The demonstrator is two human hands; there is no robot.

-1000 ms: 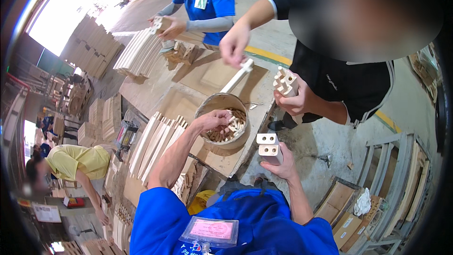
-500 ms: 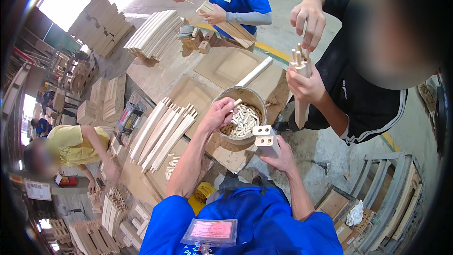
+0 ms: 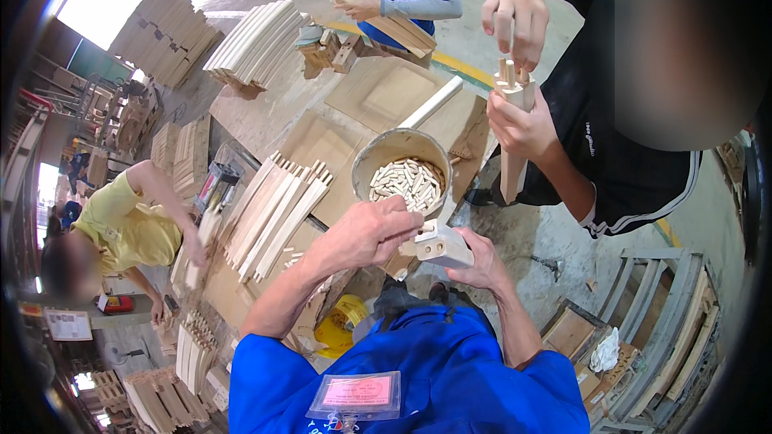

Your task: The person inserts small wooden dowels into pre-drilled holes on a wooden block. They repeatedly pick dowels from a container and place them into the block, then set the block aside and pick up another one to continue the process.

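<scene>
While the right hand keeps a closed grip under a pale wooden block with two drilled holes, the left hand pinches narrow at the block's top edge, what it pinches too small to tell; just beyond that grip sits a round bucket of wooden dowels on the cardboard-covered tabletop; left of it lie stacked slats; across, another person's hands hold a dowelled wooden leg.

Wearer: blue short-sleeved shirt | forearms bare | clear badge holder with pink card at chest | hands bare, no gloves
</scene>
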